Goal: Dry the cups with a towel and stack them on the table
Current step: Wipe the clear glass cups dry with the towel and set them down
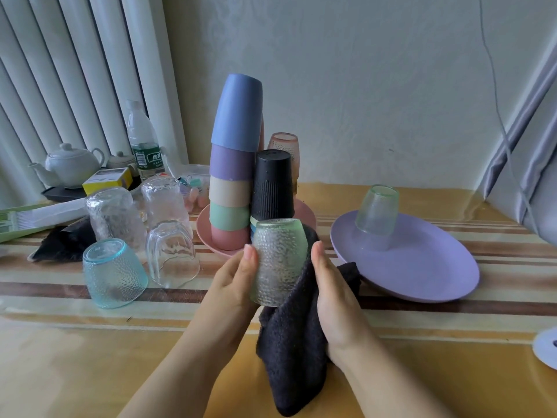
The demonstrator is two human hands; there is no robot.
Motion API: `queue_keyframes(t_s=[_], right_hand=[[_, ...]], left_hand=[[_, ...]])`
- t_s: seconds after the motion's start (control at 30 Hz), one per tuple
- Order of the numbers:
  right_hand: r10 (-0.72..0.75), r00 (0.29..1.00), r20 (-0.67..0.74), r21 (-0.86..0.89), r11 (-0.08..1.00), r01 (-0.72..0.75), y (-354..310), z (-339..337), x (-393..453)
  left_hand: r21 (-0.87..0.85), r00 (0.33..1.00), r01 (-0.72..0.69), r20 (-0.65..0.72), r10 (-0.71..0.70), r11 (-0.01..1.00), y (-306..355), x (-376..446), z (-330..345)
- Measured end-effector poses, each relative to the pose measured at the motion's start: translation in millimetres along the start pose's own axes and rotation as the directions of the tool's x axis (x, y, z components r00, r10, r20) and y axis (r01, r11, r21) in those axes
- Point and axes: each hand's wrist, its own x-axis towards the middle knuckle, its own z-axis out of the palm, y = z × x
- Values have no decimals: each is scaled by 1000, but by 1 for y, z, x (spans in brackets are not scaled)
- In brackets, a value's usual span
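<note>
I hold a pale green dimpled glass cup [278, 260] upside down above the table, just in front of me. My left hand [235, 279] grips its left side. My right hand [334, 294] presses a dark towel [294, 351] against its right side; the towel hangs down below the cup. A second green glass cup [376, 210] stands upside down on the purple plate [422, 267] at the right. On the left stand a blue dimpled glass [113, 273] and three clear glasses [171, 251], all upside down.
A leaning stack of coloured plastic cups [233, 164] and a black cup [272, 184] stand on a pink plate [208, 236] behind my hands, with a pink glass [284, 146] further back. A teapot [70, 164], water bottle [143, 140] and yellow box [107, 179] crowd the back left.
</note>
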Motion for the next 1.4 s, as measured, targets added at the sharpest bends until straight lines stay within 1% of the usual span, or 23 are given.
queue_keyframes(t_s=[0.07,0.1,0.13,0.17,0.2,0.27,0.3,0.33,0.4,0.47,0.53,0.63,0.73,0.87,0.93,1.0,1.07,1.13,1.2,1.23,1.3,1.37,1.4], right_hand=[[66,998,14,4,998,-66,6,4,-3],[68,998,9,-20,997,-68,8,5,-4],[64,998,-11,-52,997,-65,9,5,-4],[46,998,-40,-86,995,-49,8,4,-5],[6,997,-83,-116,993,-16,5,2,-5],[-104,984,-145,-174,982,78,-5,-1,-7],[-139,976,-169,-192,976,106,-11,-1,-9],[-171,967,-189,-212,969,129,-12,0,-10],[-206,954,-220,-228,961,155,-11,2,-10],[-198,955,-221,-223,963,148,-9,4,-10],[-231,959,-165,-249,950,186,-8,6,-10],[-271,959,-79,-337,913,230,-4,11,-10],[-263,959,-107,-339,916,213,-8,10,-12],[-180,964,-195,-217,967,137,-25,1,-13],[-162,971,-175,-139,981,139,-26,-4,-10],[-111,983,-146,-61,993,103,-23,-3,-9],[-54,990,-128,19,998,56,-21,-1,-10],[1,997,-81,11,1000,0,-17,0,-11],[43,997,-64,-76,996,-48,-15,2,-13],[49,997,-64,-124,991,-57,-16,3,-14],[12,994,-105,-201,979,-33,-17,5,-13],[-102,984,-145,-236,970,66,-20,3,-13],[-137,979,-154,-252,963,95,-22,3,-12]], left_hand=[[-128,999,41,0,-42,991,2,3,-3],[-142,997,71,1,-72,987,3,4,-3],[-116,994,101,-16,-104,988,3,5,-4],[-67,991,117,-60,-121,991,1,6,-5],[0,987,107,-117,-107,994,-1,7,-4],[135,975,12,-223,19,991,-5,6,-2],[198,967,-48,-237,96,979,-5,4,0],[262,964,-97,-217,156,960,-6,2,3],[329,975,-138,-120,187,934,-6,-4,12],[301,987,-135,-41,155,944,-6,-6,19],[251,992,-101,-49,117,963,-5,-4,15],[146,996,-38,-70,49,989,1,-2,5],[177,1000,-6,-7,7,984,4,-3,3],[204,991,89,80,-107,975,4,-9,6],[171,983,128,107,-147,977,6,-10,6],[106,976,172,118,-184,979,7,-10,6],[-5,969,211,134,-208,978,8,-9,6],[-108,971,210,141,-194,972,7,-5,4],[-145,982,178,81,-168,973,5,-1,-1],[-123,988,155,12,-155,980,4,1,-3],[33,990,75,-124,-70,997,0,3,-4],[266,978,-35,-191,88,963,-2,2,-1],[364,969,-83,-186,160,928,-4,1,1]])
